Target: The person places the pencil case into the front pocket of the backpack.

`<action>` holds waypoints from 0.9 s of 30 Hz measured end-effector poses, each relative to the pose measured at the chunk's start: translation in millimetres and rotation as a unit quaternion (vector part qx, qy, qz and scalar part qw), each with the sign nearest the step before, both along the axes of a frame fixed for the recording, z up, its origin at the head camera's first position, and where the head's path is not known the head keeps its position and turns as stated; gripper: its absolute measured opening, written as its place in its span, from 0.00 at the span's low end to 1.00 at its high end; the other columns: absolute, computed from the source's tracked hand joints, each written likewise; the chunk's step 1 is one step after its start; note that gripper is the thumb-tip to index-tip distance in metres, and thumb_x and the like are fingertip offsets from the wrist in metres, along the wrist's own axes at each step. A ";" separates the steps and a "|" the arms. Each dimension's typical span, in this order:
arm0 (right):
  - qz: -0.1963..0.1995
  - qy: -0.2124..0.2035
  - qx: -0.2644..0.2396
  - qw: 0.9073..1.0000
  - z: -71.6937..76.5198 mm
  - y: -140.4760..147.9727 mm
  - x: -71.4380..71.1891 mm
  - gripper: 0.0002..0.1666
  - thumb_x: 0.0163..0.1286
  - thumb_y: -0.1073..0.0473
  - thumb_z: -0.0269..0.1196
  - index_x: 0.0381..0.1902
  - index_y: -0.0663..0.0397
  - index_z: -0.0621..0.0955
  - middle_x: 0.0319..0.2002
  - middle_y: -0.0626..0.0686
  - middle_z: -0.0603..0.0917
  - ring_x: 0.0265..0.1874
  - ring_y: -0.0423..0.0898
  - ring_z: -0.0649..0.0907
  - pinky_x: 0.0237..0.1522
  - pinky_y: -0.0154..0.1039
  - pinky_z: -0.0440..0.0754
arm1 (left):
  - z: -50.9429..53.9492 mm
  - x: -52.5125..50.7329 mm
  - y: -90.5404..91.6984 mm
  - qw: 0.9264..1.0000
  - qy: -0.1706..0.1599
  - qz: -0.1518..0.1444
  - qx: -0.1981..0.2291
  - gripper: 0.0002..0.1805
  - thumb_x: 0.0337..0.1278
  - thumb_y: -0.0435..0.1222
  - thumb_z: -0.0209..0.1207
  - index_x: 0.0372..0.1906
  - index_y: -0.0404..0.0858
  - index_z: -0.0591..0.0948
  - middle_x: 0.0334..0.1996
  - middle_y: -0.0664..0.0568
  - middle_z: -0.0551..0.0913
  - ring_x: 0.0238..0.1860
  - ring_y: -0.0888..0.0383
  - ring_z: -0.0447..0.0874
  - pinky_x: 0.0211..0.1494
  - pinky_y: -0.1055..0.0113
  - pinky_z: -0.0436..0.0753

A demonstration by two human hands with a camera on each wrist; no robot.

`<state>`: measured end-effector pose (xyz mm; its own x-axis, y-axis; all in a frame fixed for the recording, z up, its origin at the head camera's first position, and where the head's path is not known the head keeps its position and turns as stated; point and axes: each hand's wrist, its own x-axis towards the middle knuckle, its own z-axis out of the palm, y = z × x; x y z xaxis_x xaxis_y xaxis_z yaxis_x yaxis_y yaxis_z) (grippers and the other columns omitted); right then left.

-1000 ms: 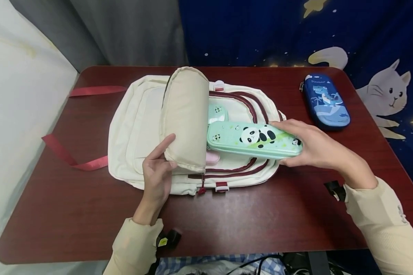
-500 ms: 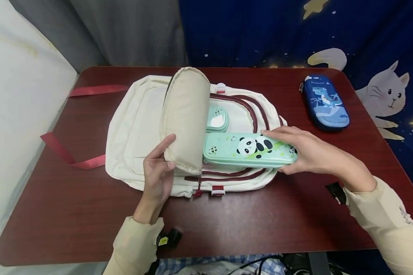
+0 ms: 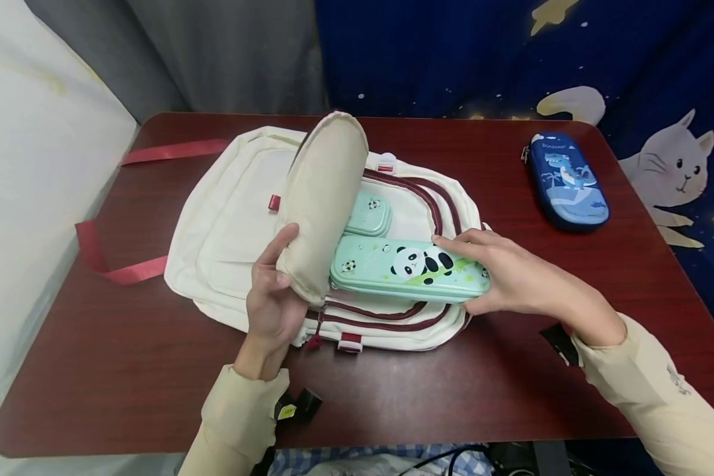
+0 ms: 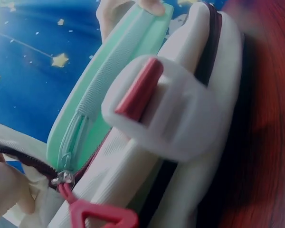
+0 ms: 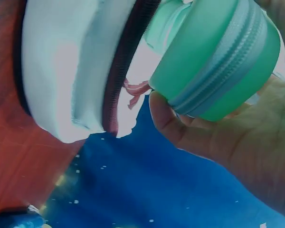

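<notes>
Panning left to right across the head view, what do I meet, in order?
Red straps, left hand, green panda case, right hand, blue dinosaur case, printed cat on the curtain.

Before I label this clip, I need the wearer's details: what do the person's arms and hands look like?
The left hand and right hand are ungloved. Both arms wear long cream sleeves: the left sleeve looks plain, while the right sleeve bears a small dark marking, too small to read. A black device sits at each wrist; the left device shows a yellow label.
</notes>
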<state>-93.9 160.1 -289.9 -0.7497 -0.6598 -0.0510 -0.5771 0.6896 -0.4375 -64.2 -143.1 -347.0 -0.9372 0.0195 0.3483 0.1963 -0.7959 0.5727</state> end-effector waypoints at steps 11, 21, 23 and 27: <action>-0.014 -0.001 0.032 0.999 5.7 -10.3 3.4 0.51 0.43 0.56 0.73 0.67 0.53 0.66 0.49 0.56 0.74 0.44 0.48 0.71 0.39 0.42 0.72 | -1.5 -0.5 5.0 0.991 -0.028 -0.045 0.126 0.29 0.34 0.27 0.54 0.52 0.39 0.81 0.59 0.46 0.62 0.54 0.52 0.65 0.57 0.62 0.61; -0.027 0.003 0.059 0.998 12.8 -12.5 0.7 0.51 0.41 0.56 0.74 0.66 0.54 0.69 0.44 0.57 0.75 0.40 0.50 0.72 0.36 0.41 0.72 | 12.2 -3.5 9.6 0.986 -0.018 -0.073 0.146 0.28 0.33 0.27 0.56 0.50 0.39 0.82 0.56 0.45 0.66 0.51 0.52 0.67 0.53 0.62 0.66; -0.026 0.008 0.063 0.998 14.3 -14.2 0.7 0.51 0.40 0.57 0.74 0.66 0.54 0.69 0.44 0.58 0.74 0.40 0.50 0.72 0.36 0.41 0.72 | 15.6 -3.8 10.1 0.986 -0.019 -0.074 0.148 0.28 0.33 0.27 0.56 0.50 0.39 0.82 0.55 0.45 0.66 0.51 0.52 0.68 0.52 0.62 0.67; -0.013 0.024 0.053 0.998 14.2 -16.0 -2.0 0.51 0.40 0.57 0.73 0.65 0.56 0.69 0.43 0.57 0.75 0.39 0.49 0.72 0.35 0.41 0.72 | 23.1 -5.3 11.4 0.985 -0.018 -0.079 0.149 0.27 0.33 0.27 0.56 0.49 0.39 0.82 0.54 0.45 0.67 0.50 0.52 0.68 0.52 0.62 0.68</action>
<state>-95.9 144.1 -275.7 -0.7701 -0.6325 -0.0833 -0.5766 0.7459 -0.3333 -69.5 -131.7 -323.9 -0.9426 0.0686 0.3268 0.0395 -0.9489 0.3130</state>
